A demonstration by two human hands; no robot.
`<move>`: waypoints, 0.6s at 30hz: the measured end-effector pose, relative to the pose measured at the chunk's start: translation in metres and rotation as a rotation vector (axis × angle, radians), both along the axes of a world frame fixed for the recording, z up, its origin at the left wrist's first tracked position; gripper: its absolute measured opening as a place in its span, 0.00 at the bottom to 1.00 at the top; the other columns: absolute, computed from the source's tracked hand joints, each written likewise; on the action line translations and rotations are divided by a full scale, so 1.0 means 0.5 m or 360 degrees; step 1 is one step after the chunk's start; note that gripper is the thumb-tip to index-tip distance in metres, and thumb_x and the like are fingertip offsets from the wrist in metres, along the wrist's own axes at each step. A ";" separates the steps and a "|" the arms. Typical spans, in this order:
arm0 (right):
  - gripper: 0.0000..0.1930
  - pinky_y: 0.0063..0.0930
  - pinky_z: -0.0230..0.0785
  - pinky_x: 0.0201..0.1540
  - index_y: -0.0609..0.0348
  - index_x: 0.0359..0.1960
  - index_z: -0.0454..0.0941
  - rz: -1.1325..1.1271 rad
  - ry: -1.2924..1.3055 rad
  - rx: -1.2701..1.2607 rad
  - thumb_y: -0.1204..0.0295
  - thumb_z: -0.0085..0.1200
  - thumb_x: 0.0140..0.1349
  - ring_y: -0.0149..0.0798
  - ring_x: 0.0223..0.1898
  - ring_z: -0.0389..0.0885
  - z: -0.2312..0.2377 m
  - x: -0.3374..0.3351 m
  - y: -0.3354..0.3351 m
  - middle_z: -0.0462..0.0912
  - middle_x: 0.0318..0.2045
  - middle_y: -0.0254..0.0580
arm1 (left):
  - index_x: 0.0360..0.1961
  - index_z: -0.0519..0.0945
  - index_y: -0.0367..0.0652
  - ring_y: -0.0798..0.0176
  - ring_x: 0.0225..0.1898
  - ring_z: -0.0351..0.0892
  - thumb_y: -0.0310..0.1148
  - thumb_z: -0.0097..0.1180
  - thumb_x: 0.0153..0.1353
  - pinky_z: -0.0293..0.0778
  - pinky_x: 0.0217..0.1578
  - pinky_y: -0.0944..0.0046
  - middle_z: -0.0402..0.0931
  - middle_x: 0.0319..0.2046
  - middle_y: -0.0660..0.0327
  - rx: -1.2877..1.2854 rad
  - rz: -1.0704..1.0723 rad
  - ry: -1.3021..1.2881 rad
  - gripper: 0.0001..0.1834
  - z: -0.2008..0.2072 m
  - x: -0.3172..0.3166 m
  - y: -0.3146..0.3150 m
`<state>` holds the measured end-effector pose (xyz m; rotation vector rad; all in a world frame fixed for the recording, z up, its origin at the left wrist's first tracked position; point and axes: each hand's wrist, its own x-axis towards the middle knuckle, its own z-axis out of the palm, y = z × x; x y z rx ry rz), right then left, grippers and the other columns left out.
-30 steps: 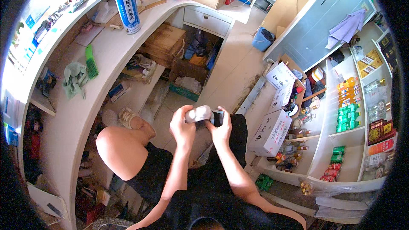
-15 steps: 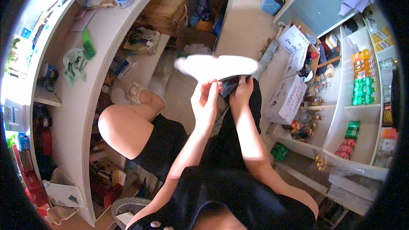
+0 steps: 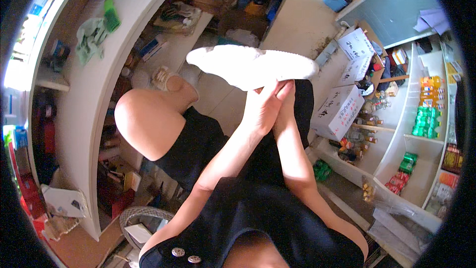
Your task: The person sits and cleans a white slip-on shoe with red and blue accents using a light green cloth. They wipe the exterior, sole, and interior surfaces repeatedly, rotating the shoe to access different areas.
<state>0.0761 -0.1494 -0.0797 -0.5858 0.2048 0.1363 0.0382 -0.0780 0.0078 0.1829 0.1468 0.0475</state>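
Note:
In front of me is a white shoe (image 3: 253, 67), lying crosswise and so overexposed that its surface detail is lost. My left hand (image 3: 267, 109) is closed at its lower edge, the fingers reaching to the right. Behind it my right hand (image 3: 286, 109) overlaps the left and also grips the shoe from below. Most of the right fingers are hidden. My bare left knee (image 3: 144, 119) and the black clothing (image 3: 198, 144) over my thighs lie below.
A curved white counter (image 3: 116, 54) on the left bears a green cloth (image 3: 89, 39) and green brush-like thing (image 3: 112, 15). White cartons (image 3: 339, 111) stand at right, before shelves of bottles (image 3: 431, 94) and cans (image 3: 409, 161). A wicker basket (image 3: 144, 213) sits lower left.
The shoe has turned slightly, its right end reaching farther right. My left hand has moved right and now overlaps my right hand. The view has shifted, and the blue can on the counter has left it.

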 end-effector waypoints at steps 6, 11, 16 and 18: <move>0.13 0.28 0.71 0.49 0.63 0.51 0.71 0.0004 0.0095 -0.0651 0.74 0.49 0.66 0.36 0.45 0.76 0.043 -0.029 0.028 0.78 0.45 0.41 | 0.50 0.73 0.37 0.57 0.45 0.78 0.23 0.58 0.60 0.76 0.51 0.55 0.75 0.46 0.54 0.0455 0.0106 0.0188 0.16 -0.041 0.022 0.030; 0.14 0.25 0.66 0.49 0.63 0.51 0.73 0.0065 -0.0319 -0.1465 0.74 0.54 0.65 0.31 0.45 0.74 0.074 -0.023 -0.012 0.79 0.43 0.39 | 0.48 0.76 0.39 0.63 0.49 0.74 0.26 0.61 0.59 0.67 0.57 0.59 0.77 0.43 0.59 0.0331 0.0257 0.0054 0.15 -0.050 0.028 0.060; 0.12 0.33 0.68 0.49 0.59 0.47 0.76 -0.0483 -0.0858 -0.2321 0.75 0.55 0.62 0.39 0.41 0.77 0.153 0.035 -0.083 0.80 0.39 0.41 | 0.53 0.74 0.41 0.64 0.54 0.71 0.25 0.60 0.58 0.63 0.61 0.58 0.75 0.47 0.60 0.0422 0.0356 -0.0018 0.20 -0.075 0.029 0.060; 0.13 0.38 0.64 0.53 0.56 0.45 0.77 -0.0775 -0.1330 -0.2781 0.78 0.55 0.58 0.45 0.43 0.77 0.204 0.045 -0.044 0.80 0.39 0.41 | 0.52 0.75 0.41 0.63 0.53 0.73 0.25 0.59 0.59 0.65 0.60 0.59 0.76 0.47 0.59 0.0528 0.0363 0.0038 0.19 -0.058 0.027 0.046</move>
